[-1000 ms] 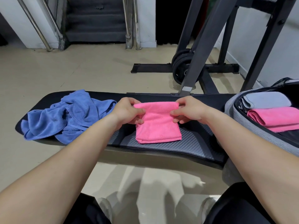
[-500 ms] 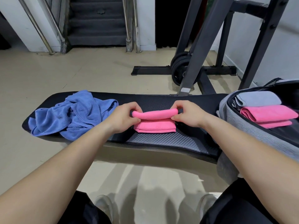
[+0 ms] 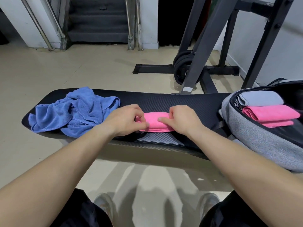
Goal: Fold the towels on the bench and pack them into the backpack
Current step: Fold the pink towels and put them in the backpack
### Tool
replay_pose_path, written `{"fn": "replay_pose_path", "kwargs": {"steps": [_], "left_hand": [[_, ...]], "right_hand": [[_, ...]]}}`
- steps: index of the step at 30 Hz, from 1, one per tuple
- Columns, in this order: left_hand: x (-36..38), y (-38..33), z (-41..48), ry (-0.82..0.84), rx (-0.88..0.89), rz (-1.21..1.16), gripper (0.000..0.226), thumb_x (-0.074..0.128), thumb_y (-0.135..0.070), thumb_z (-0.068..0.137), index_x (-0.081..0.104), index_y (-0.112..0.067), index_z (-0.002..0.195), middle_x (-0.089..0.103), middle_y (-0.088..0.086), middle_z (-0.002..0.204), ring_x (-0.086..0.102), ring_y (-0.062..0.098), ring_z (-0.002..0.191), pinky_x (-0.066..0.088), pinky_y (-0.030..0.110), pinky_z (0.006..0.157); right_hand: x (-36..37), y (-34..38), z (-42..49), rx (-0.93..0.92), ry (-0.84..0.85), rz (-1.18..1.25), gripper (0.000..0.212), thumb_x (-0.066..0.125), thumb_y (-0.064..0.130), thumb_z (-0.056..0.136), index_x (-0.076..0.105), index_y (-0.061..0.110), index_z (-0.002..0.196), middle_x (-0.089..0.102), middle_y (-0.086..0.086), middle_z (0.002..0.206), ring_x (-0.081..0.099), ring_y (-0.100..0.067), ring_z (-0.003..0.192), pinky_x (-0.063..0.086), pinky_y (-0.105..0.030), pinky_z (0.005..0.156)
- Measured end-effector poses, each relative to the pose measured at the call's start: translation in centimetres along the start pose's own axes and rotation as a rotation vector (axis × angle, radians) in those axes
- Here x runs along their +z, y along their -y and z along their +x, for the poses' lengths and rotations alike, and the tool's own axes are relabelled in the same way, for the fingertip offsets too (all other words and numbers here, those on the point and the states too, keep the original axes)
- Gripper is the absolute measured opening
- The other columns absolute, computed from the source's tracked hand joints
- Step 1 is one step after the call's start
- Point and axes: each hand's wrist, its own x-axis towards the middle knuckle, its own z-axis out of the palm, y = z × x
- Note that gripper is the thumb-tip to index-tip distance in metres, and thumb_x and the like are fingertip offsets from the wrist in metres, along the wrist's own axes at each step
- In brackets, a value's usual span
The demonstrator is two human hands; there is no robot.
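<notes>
A pink towel (image 3: 155, 121) lies folded into a narrow stack on the black bench (image 3: 164, 99). My left hand (image 3: 126, 120) pinches its left end and my right hand (image 3: 182, 120) grips its right end, fingers curled over the top fold. A crumpled blue towel (image 3: 73, 112) lies on the bench's left part. At the right end sits an open grey backpack (image 3: 262, 145) holding a folded grey towel (image 3: 260, 99) and a folded pink towel (image 3: 270, 115).
Beyond the bench stand a dark steel rack (image 3: 205, 46) and black weight plates (image 3: 183, 68) on the beige floor. Stairs with metal railings (image 3: 98, 22) are at the back. My shoes (image 3: 105, 203) show below the bench.
The pink towel went from a flat rectangle to a narrow folded stack: both hands brought its far edge over toward me and now press it down on the near edge.
</notes>
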Motion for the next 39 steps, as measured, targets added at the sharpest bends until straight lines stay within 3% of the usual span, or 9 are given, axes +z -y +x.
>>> {"fn": "replay_pose_path", "kwargs": {"steps": [3,6,9,13,16,19,23,33,39], "left_hand": [[-0.1,-1.7,0.9,-0.119,-0.072,0.161,0.051,0.04,-0.067,0.084,0.064,-0.026,0.065,0.059,-0.015,0.098,0.053,0.012,0.093,0.048,0.036,0.074],[1.4,-3.2,2.3,-0.288,-0.102,0.181,0.038,0.043,-0.051,0.096,0.065,-0.024,0.081,0.06,-0.006,0.1,0.053,0.021,0.101,0.046,0.038,0.079],[3.3,-3.4,3.8,-0.207,-0.145,0.123,0.037,0.035,-0.045,0.099,0.064,-0.024,0.111,0.063,-0.001,0.116,0.057,0.024,0.111,0.045,0.041,0.087],[5.8,-2.7,3.9,-0.123,-0.14,0.275,0.049,0.02,-0.043,0.103,0.062,-0.025,0.121,0.059,-0.001,0.132,0.049,0.022,0.128,0.038,0.047,0.104],[6.5,-3.0,3.4,-0.121,-0.177,0.292,0.052,0.015,-0.043,0.105,0.056,-0.024,0.131,0.05,0.0,0.144,0.037,0.024,0.14,0.03,0.048,0.112],[6.4,-3.1,3.4,-0.095,-0.209,0.233,0.052,0.014,-0.043,0.106,0.047,-0.026,0.141,0.037,-0.001,0.157,0.025,0.024,0.149,0.022,0.049,0.118],[6.8,-2.7,3.6,-0.067,-0.229,0.162,0.053,0.012,-0.045,0.105,0.037,-0.027,0.149,0.023,-0.001,0.164,0.015,0.023,0.153,0.017,0.05,0.121],[7.1,-2.4,3.2,-0.02,-0.204,0.251,0.058,0.012,-0.045,0.105,0.018,-0.02,0.158,0.01,0.002,0.167,0.004,0.025,0.154,0.009,0.052,0.123],[6.4,-1.6,2.7,0.06,-0.152,0.14,0.057,0.011,-0.047,0.106,0.007,-0.027,0.159,-0.002,0.0,0.168,-0.005,0.023,0.154,0.003,0.05,0.124]], "right_hand": [[0.5,0.8,-0.2,-0.021,-0.008,-0.116,0.051,0.061,0.068,0.084,0.044,0.02,0.077,0.063,-0.005,0.098,0.061,-0.03,0.094,0.048,-0.04,0.078],[1.0,1.3,0.0,-0.018,-0.03,-0.177,0.044,0.063,0.062,0.085,0.046,0.022,0.086,0.065,-0.005,0.102,0.062,-0.03,0.094,0.05,-0.039,0.076],[0.8,1.7,0.0,-0.001,-0.034,-0.207,0.041,0.063,0.061,0.085,0.049,0.023,0.091,0.065,-0.004,0.106,0.063,-0.031,0.097,0.045,-0.037,0.072],[-0.4,1.7,0.0,0.04,0.016,-0.264,0.048,0.061,0.066,0.083,0.061,0.023,0.105,0.061,0.0,0.111,0.058,-0.027,0.106,0.04,-0.036,0.072],[-1.0,2.6,0.1,0.066,-0.008,-0.237,0.038,0.05,0.051,0.09,0.062,0.021,0.111,0.06,-0.002,0.117,0.052,-0.027,0.112,0.042,-0.041,0.082],[0.7,3.4,0.4,0.059,-0.048,-0.087,0.04,0.038,0.035,0.098,0.055,0.017,0.129,0.056,-0.004,0.135,0.051,-0.028,0.123,0.043,-0.043,0.096],[4.3,1.7,0.6,0.023,0.091,-0.129,0.054,0.016,0.042,0.107,0.031,0.022,0.155,0.024,-0.006,0.165,0.02,-0.026,0.152,0.024,-0.046,0.12],[4.4,0.8,1.5,-0.015,0.201,-0.262,0.06,0.008,0.048,0.104,0.005,0.028,0.16,-0.005,-0.006,0.169,-0.01,-0.023,0.155,0.001,-0.052,0.124],[4.2,0.7,0.7,-0.041,0.208,-0.26,0.059,0.009,0.047,0.106,0.004,0.026,0.161,-0.007,-0.006,0.169,-0.013,-0.023,0.155,0.002,-0.051,0.124]]}}
